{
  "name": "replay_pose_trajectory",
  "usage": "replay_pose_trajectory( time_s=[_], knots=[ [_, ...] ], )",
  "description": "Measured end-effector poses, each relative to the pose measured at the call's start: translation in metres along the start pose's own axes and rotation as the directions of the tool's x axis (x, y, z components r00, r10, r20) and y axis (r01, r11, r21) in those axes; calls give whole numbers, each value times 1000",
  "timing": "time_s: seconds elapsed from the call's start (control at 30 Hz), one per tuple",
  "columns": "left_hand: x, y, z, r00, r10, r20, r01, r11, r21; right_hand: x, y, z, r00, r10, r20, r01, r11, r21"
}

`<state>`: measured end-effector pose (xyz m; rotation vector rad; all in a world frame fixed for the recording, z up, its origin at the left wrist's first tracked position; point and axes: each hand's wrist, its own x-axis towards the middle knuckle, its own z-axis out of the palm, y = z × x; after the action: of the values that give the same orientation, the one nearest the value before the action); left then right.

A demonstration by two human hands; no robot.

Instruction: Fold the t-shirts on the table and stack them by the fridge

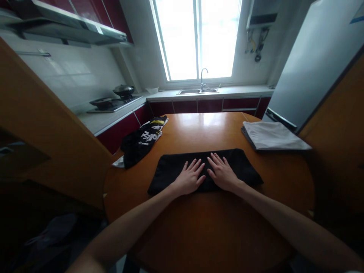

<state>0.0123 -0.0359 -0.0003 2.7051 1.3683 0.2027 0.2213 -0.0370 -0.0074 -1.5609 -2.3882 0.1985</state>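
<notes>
A black cloth (170, 168), folded into a long flat rectangle, lies across the middle of the round wooden table (204, 220). My left hand (190, 176) rests flat on it just left of centre, fingers stretched out and slightly apart. My right hand (222, 172) lies flat on the cloth beside it, fingers also spread. Both palms press down on the cloth and hold nothing. The two hands almost touch at the thumbs.
A black garment with white and yellow print (143, 140) hangs over the table's left edge. Folded white and grey cloths (271, 135) sit at the right rear. A fridge (309, 64) stands at right; the counter, hob (113, 102) and sink (197, 91) lie beyond.
</notes>
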Motion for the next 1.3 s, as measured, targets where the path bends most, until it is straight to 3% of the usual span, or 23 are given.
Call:
replay_pose_trajectory(
  time_s=[0.33,0.43,0.57,0.7,0.83,0.97,1.1,1.2,1.3],
  knots=[
    [1,-1,2,999,-6,51,6,1000,-6,2,5,6,995,34,94,-36,999,26],
    [1,-2,2,999,-16,49,17,1000,-17,7,22,-3,996,72,45,-74,996,44],
    [2,-1,3,998,-24,50,25,999,-20,14,59,-11,961,262,-89,-265,964,-23],
    [2,-1,4,999,-32,40,34,999,-41,15,79,-12,929,365,-63,-368,929,-44],
    [3,-3,-2,998,-40,51,47,989,-137,14,79,-10,929,346,-131,-354,934,-47],
    [5,-19,-16,994,-108,-21,98,953,-288,12,81,-8,935,342,-97,-349,935,-63],
    [3,-49,-17,942,-294,-160,267,948,-171,12,77,-8,937,305,-169,-318,946,-59],
    [2,-68,-8,915,-390,-106,386,921,-60,11,68,-6,951,240,-198,-256,965,-59],
    [2,-73,-3,912,-401,-88,398,916,-43,11,60,0,967,227,-112,-235,970,-67]
  ],
)
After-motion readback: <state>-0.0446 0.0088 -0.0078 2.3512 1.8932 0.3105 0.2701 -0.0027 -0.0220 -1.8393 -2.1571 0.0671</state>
